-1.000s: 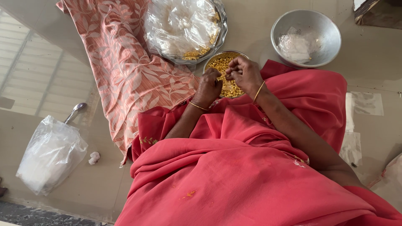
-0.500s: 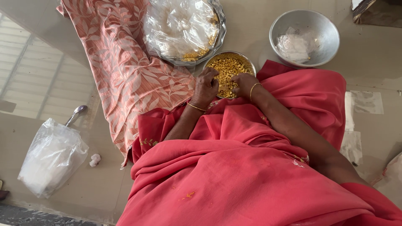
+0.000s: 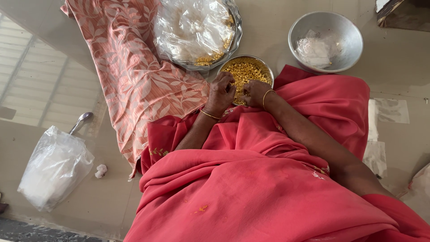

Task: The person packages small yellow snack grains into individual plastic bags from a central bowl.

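A small steel bowl (image 3: 266, 68) full of yellow grains (image 3: 246, 71) stands on the floor in front of my lap. My left hand (image 3: 221, 92) rests at the bowl's near left rim, fingers curled down into the grains. Right beside it my right hand (image 3: 253, 92), with a gold bangle on the wrist, reaches into the near side of the bowl, fingers bent among the grains. Both hands nearly touch each other. What lies between the fingers is hidden.
A steel plate (image 3: 236, 33) holding crumpled clear plastic and some grains sits behind the bowl. A bigger steel bowl (image 3: 345, 36) with a plastic packet stands at the right. Patterned cloth (image 3: 134, 76), a plastic bag (image 3: 53, 168), a spoon (image 3: 81, 121) and plastic pieces (image 3: 389, 112) lie around.
Both hands came down from above the bowl, where they were held together, and now sit low at its near rim in the grains.
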